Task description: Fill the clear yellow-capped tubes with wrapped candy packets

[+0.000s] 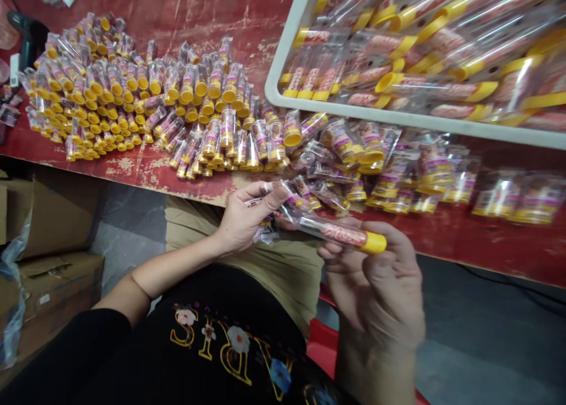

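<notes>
In my right hand (375, 281), fingers closed round its capped end, is a clear plastic tube (342, 234) with a yellow cap and red-and-white contents. The tube points left, its far end at a clear plastic bag (287, 207) pinched by my left hand (247, 213). Whether the tube's end is inside the bag or only against it, I cannot tell. More clear film hangs below my left fingers. Just beyond both hands, bagged tubes (329, 196) with purple-and-yellow labels lie loose on the red table (186, 13).
A white perforated tray (276, 69) full of yellow-capped tubes stands at the back right. A large pile of bagged tubes (110, 92) covers the table's left. Cardboard boxes (62, 210) sit on the floor at left. A black handheld device (30, 36) lies far left.
</notes>
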Tool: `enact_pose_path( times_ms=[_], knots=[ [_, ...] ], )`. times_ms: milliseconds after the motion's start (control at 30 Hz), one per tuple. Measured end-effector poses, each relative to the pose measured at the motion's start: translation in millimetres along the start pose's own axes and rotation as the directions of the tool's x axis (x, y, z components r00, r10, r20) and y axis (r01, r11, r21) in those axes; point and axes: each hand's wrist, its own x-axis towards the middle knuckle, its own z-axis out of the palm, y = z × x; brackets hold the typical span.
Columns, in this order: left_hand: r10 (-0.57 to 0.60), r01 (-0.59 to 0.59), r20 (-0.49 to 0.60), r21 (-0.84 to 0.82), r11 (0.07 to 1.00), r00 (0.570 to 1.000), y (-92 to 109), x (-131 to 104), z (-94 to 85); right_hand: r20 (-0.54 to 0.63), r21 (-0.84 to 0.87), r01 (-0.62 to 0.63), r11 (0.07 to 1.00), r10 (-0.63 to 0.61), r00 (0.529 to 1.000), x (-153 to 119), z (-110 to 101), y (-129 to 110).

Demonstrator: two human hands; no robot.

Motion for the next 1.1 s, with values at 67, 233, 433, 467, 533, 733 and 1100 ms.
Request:
enact_pose_path(
  times_ms=[67, 233, 433, 467, 533, 733, 1100],
  knots=[
    [-0.037, 0.037, 0.006, -0.013, 0.999, 0.999, 1, 1, -0.2, -0.001, -0.068, 0.094, 0.993, -0.095, 0.996, -5, 0, 3],
    [-0.053, 0.054, 0.021, -0.034, 0.998, 0.998, 2, 2, -0.4, 0.102, -0.507, 0.389, 0.769, -0.394, 0.913, -15, -8, 8],
    [-0.066, 0.067, 0.048, -0.022, 0.997, 0.997, 9, -3, 2.4, 0.115, -0.468, 0.382, 0.797, -0.374, 0.92, -12, -16, 9],
    [-0.078, 0.08, 0.071, -0.016, 0.997, 0.994, 10, -5, 3.0, 0.118, -0.466, 0.386, 0.796, -0.376, 0.919, -11, -16, 8],
    [-0.093, 0.094, 0.113, -0.01, 0.995, 0.989, 10, -8, 4.1, 0.145, -0.495, 0.419, 0.761, -0.403, 0.903, -10, -11, 8],
    [-0.139, 0.137, 0.111, 0.018, 0.99, 0.984, -2, -14, 6.2, 0.109, -0.566, 0.43, 0.703, -0.453, 0.885, -9, 7, 11],
    [-0.146, 0.144, 0.088, 0.033, 0.989, 0.985, 6, -26, 7.7, 0.044, -0.615, 0.448, 0.649, -0.538, 0.842, 2, 22, 14]
  ],
)
